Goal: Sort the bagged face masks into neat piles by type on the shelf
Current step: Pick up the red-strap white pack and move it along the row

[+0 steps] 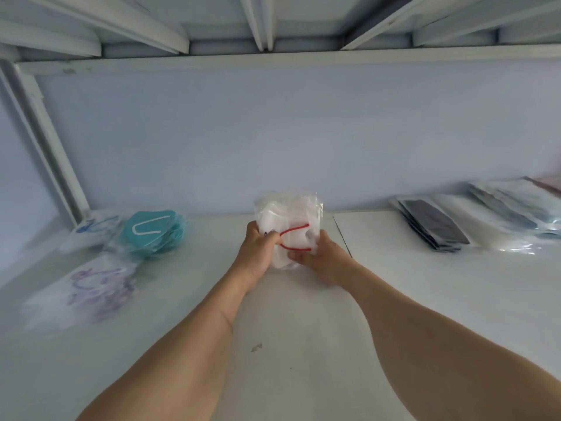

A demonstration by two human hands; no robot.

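White masks with red ear loops, sealed in clear bags, form a small stack (290,229) held upright over the middle of the white shelf (297,344), near the back wall. Both hands clasp it: the left hand (256,253) has its grip curled round the stack's left edge, and the right hand (318,259) has its grip closed on the lower right corner, fingers pinching the plastic. To the left on the shelf lies a pile of teal bagged masks (153,230), with blurred bags of blue-looped masks (91,227) behind it and purple-looped masks (97,288) in front. On the right lie dark grey bagged masks (434,224), just beside more bagged masks (513,212).
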